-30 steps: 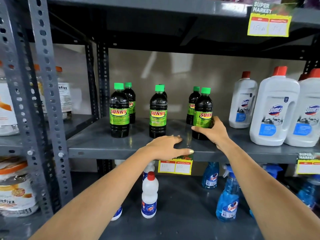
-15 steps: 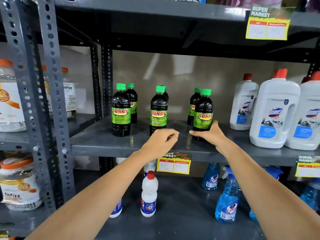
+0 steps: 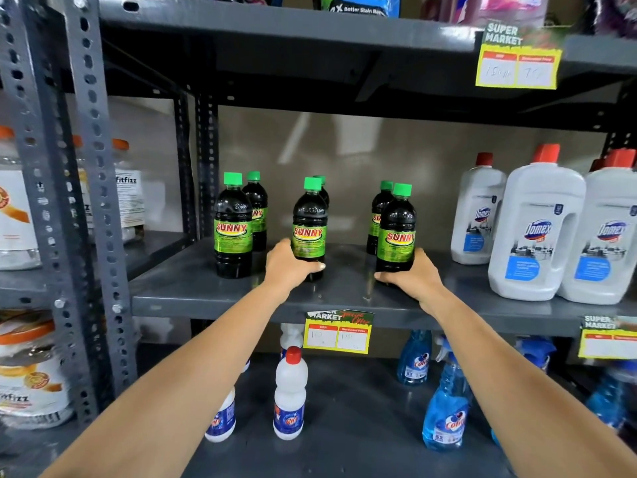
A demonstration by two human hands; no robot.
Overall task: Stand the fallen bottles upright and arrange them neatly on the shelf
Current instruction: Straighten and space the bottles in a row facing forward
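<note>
Nearest the shelf's front edge, both hands were on bottles. L hand was wrapped round the base of the middle front bottle; R hand cupped the base of the right front bottle. Both bottles upright, on the shelf. Left front bottle stood untouched, apart from the other two. Behind each front one, toward the back edge, a second bottle: back left, back middle, back right, all standing. None lay fallen, so uprighting looked done. Left, prob: evening the gaps and squaring the rows, since the pairs sat slightly staggered.
</note>
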